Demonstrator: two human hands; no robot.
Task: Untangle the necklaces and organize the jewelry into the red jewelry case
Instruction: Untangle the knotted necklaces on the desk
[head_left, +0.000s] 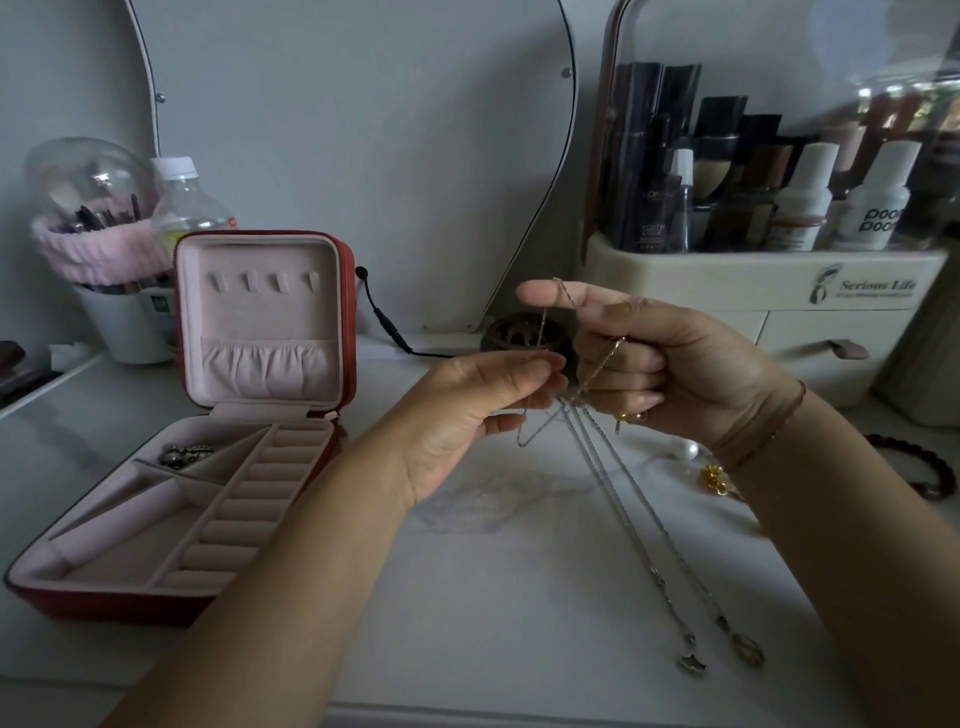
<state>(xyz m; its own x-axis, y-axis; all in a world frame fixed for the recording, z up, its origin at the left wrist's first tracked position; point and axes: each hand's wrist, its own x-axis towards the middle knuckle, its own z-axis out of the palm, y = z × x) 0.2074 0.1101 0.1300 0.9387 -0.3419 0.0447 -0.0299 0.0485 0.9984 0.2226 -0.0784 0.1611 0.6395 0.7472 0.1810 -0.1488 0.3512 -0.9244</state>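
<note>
Two necklace chains (623, 519) cross mid-frame: with your right hand (649, 364) curled round them, let your pinching left hand (488, 400) tease one strand gently free.

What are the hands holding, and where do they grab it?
Tangled necklaces. The left hand pinches one thin chain; the right hand grips the chains near their top, one draped over its straight forefinger.

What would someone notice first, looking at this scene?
Centre stage, the left hand and right hand hold the tangled necklaces above the white tabletop, chains trailing down to pendants near the front edge. At left the red jewelry case stands open, showing its pink lining, with one dark piece in a back compartment.
</note>
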